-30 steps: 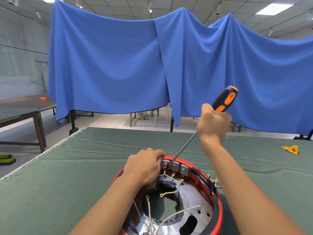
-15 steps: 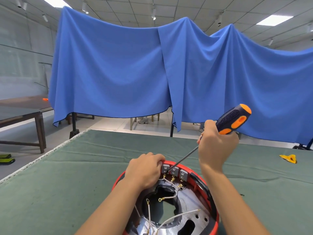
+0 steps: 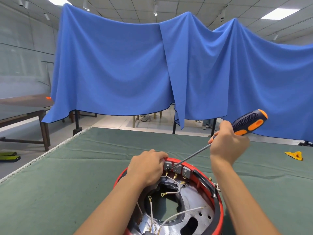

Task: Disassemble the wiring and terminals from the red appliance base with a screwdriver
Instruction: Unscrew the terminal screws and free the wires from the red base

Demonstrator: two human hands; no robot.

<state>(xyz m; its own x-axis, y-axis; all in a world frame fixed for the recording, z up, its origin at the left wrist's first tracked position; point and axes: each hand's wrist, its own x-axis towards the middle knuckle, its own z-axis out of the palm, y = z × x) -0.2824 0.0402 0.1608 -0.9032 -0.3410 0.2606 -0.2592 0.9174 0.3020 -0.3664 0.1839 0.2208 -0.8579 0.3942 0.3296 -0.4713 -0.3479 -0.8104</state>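
Green cloth covers the work table (image 3: 67, 175), whose pale left edge runs diagonally toward the far corner; wide bare cloth lies left and beyond the hands. Behind it hangs a blue curtain (image 3: 118, 65), with a brown side table (image 3: 25, 107) at far left. At the near edge, cut off by the frame bottom, sits the red appliance base (image 3: 218, 200), open side up, with white wires (image 3: 177, 216) loose inside. The left hand (image 3: 147, 168) curls over the far rim beside three grey terminals (image 3: 176, 168). The right hand (image 3: 227, 145) grips the screwdriver (image 3: 249, 122) by its orange-and-black handle, the shaft slanting down to the terminals. A yellow scrap (image 3: 294, 155) lies well apart at right.
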